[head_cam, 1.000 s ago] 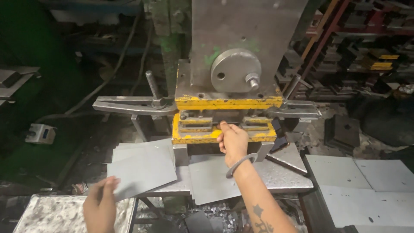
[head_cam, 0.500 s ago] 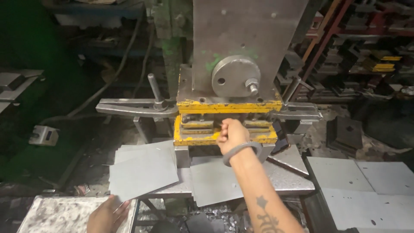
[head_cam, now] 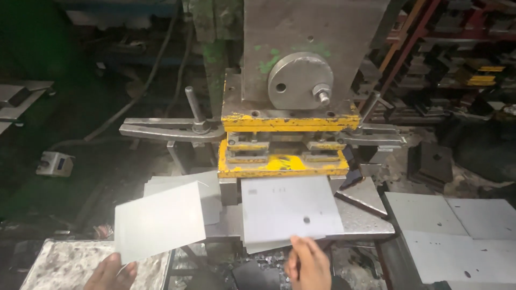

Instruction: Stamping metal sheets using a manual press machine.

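My left hand is at the bottom left and grips the near edge of a plain grey metal sheet, which is lifted and tilted over the left stack of sheets. My right hand is at the bottom centre, with its fingers on the near edge of another grey sheet. That sheet lies flat on the press bed and has a small hole near its front. Its far edge sits just under the yellow die block.
The grey press body with a round disc rises behind the die. A long lever bar sticks out to the left. Flat sheets lie at the right, a speckled tray at the bottom left, and a small grey box on the floor.
My right hand has drawn back from the die towards me, and a sheet now lies out in front of the die. My left hand has lifted a sheet off the left stack.
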